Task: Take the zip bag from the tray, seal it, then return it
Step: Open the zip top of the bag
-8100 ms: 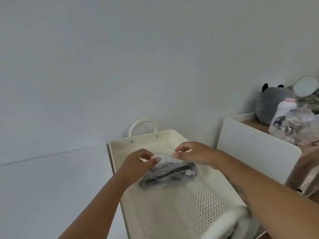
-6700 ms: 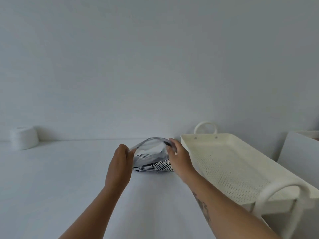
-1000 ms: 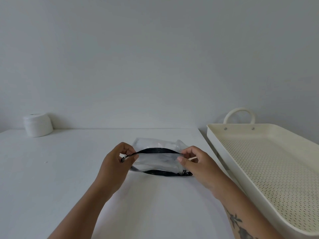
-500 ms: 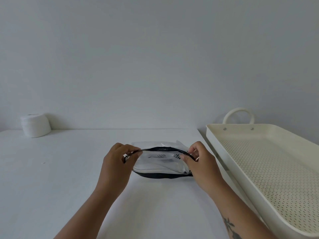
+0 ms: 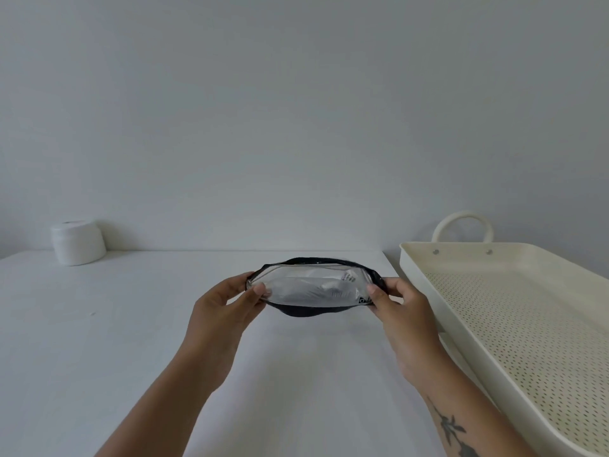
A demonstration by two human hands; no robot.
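A clear zip bag (image 5: 313,291) with a dark rim and dark contents is held just above the white table (image 5: 99,341), its mouth gaping in an oval toward me. My left hand (image 5: 227,308) pinches the bag's left end. My right hand (image 5: 395,305) pinches its right end. The cream perforated tray (image 5: 494,291) stands to the right of the table with nothing in it, its far loop handle (image 5: 463,222) upright.
A white roll (image 5: 78,242) sits at the table's far left against the grey wall. The tray's near rim runs close to my right forearm.
Both hands have lifted the bag slightly and pulled its ends apart, so the mouth now shows wider and faces me more.
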